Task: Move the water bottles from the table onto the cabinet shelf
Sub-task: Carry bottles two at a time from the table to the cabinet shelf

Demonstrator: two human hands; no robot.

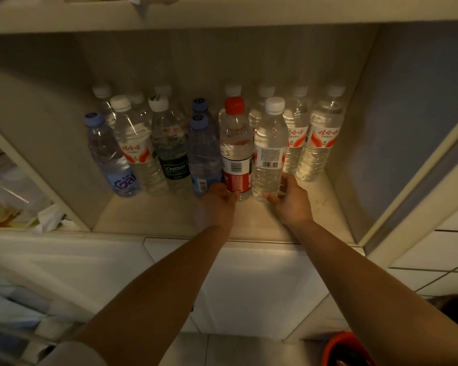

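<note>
Several water bottles stand upright on the cabinet shelf [325, 204]. A red-capped bottle [236, 146] with a red label stands at the front middle, and my left hand [218, 204] grips its base. Right beside it stands a white-capped clear bottle [270, 149] with a barcode label. My right hand [292, 200] grips its lower part, thumb in front and fingers behind. Left of them stand a blue bottle [202, 154], a dark-labelled Cestbon bottle [171, 149] and others. More white-capped bottles [319, 143] fill the back row and the right.
The shelf's side walls [360, 154] close in left and right, and an upper shelf board [222, 14] runs overhead. Crumpled paper and clutter [48, 217] lie in the left compartment. White drawer fronts [262, 286] sit below. A red round object [347, 350] shows at the bottom right.
</note>
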